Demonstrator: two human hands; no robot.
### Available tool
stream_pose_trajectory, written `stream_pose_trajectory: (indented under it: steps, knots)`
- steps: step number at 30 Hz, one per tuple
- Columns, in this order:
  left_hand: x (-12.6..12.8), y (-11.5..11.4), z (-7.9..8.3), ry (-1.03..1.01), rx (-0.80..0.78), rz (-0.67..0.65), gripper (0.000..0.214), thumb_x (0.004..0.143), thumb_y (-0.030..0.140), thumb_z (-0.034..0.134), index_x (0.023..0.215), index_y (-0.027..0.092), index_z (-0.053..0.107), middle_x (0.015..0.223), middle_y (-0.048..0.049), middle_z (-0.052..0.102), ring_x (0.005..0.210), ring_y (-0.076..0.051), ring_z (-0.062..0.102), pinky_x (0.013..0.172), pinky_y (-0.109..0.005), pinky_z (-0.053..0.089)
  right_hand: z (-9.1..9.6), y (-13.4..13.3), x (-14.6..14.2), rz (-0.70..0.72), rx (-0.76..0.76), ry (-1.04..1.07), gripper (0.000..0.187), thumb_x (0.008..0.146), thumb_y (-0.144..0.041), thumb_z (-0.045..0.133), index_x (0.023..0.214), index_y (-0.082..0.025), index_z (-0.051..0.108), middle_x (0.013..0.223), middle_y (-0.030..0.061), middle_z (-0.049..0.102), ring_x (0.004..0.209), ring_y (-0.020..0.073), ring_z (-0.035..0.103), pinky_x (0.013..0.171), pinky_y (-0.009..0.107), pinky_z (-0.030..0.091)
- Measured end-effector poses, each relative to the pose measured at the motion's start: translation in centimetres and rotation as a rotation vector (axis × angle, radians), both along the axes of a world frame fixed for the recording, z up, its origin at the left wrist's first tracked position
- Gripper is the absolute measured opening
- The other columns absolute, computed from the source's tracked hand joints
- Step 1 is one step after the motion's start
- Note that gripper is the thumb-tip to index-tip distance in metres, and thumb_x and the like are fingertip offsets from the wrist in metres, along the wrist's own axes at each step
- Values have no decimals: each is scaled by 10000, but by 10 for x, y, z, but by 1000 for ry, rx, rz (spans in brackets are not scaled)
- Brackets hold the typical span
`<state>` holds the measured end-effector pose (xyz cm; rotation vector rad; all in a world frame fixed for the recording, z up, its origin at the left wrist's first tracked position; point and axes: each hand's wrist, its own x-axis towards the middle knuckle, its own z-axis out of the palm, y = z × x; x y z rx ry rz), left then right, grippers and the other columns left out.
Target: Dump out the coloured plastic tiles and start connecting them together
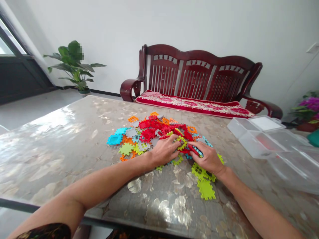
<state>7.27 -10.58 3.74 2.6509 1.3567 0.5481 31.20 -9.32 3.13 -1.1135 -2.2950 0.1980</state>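
Note:
A heap of flat, toothed plastic building tiles (pixel 159 132) in red, orange, blue, grey and green lies on a glossy patterned table (pixel 74 139). My left hand (pixel 163 151) rests on the near edge of the heap, its fingers curled round a yellow-green tile (pixel 182 143). My right hand (pixel 208 159) is closed on a small stack of red and blue tiles (pixel 195 150) held edge-up beside the left hand. Lime green tiles (pixel 206 189) lie under and in front of my right wrist.
Clear plastic boxes (pixel 256 139) and a lid (pixel 296 166) stand at the table's right. A dark red wooden bench (pixel 196 76) with a red cushion stands behind the table. A potted plant (pixel 74 66) is far left; pink flowers (pixel 310 104) far right.

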Motion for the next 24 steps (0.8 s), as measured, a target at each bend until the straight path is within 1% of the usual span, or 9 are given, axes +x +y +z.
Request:
stream_pose_trajectory:
  steps: [4, 7, 9, 12, 14, 15, 18, 21, 24]
  knots:
    - [14, 27, 9, 35, 43, -1, 250, 976, 263, 440, 1159, 226, 606, 1324, -99, 520, 1071, -237, 604, 829, -342, 549, 3, 32, 1, -239, -72, 180, 367, 831, -377, 578, 1144, -228, 695, 1124, 64, 743, 1031, 263, 686, 959, 396, 518]
    - [16, 46, 16, 45, 68, 37, 255, 963, 212, 453, 1147, 225, 629, 1350, -100, 520, 1116, -249, 591, 899, -375, 529, 6, 57, 5, -334, -142, 268, 411, 803, -453, 607, 1125, -215, 700, 1116, 77, 744, 1024, 273, 682, 952, 420, 516]
    - [8, 54, 19, 30, 89, 82, 277, 943, 174, 479, 1163, 236, 635, 1383, -96, 509, 1154, -256, 576, 956, -403, 502, 7, 69, 9, -359, -149, 266, 490, 806, -493, 609, 1192, -198, 667, 1166, 100, 723, 1060, 280, 667, 966, 440, 506]
    - [-18, 51, 24, -44, 125, 167, 270, 941, 210, 520, 1177, 253, 643, 1394, -88, 519, 1243, -270, 525, 1050, -457, 434, 10, 75, 11, -378, -19, 164, 578, 837, -527, 586, 1302, -182, 599, 1265, 143, 664, 1163, 310, 608, 1031, 498, 450]
    - [-43, 40, 27, -79, 108, 193, 293, 935, 332, 575, 1215, 269, 632, 1420, -80, 515, 1314, -278, 469, 1098, -476, 385, 12, 70, 5, -294, 75, 67, 599, 854, -540, 582, 1343, -195, 570, 1322, 150, 625, 1235, 329, 553, 1078, 529, 398]
    - [-57, 32, 27, -75, 78, 198, 372, 909, 416, 614, 1255, 278, 611, 1452, -80, 494, 1348, -287, 436, 1116, -483, 363, 13, 65, -1, -217, 94, 18, 628, 848, -553, 600, 1368, -205, 550, 1359, 147, 600, 1273, 337, 523, 1099, 538, 374]
    - [-94, 4, 24, 33, -59, 216, 785, 755, 627, 713, 1416, 277, 476, 1555, -134, 370, 1436, -366, 304, 1140, -560, 294, 15, 48, -31, 41, 80, -143, 841, 763, -611, 697, 1471, -237, 436, 1516, 127, 455, 1409, 355, 372, 1161, 554, 292]
    - [-119, -20, 14, 146, -132, 240, 1046, 616, 692, 772, 1494, 291, 370, 1609, -181, 241, 1455, -447, 219, 1117, -641, 262, 17, 37, -69, 182, 76, -254, 990, 707, -626, 745, 1531, -275, 326, 1604, 104, 312, 1488, 347, 216, 1207, 567, 176]
    - [-127, -31, 5, 215, -124, 305, 1085, 592, 658, 795, 1507, 280, 352, 1610, -204, 218, 1448, -487, 204, 1100, -677, 250, 21, 40, -104, 226, 37, -306, 1018, 706, -607, 752, 1548, -281, 283, 1626, 119, 253, 1499, 350, 176, 1213, 580, 113]
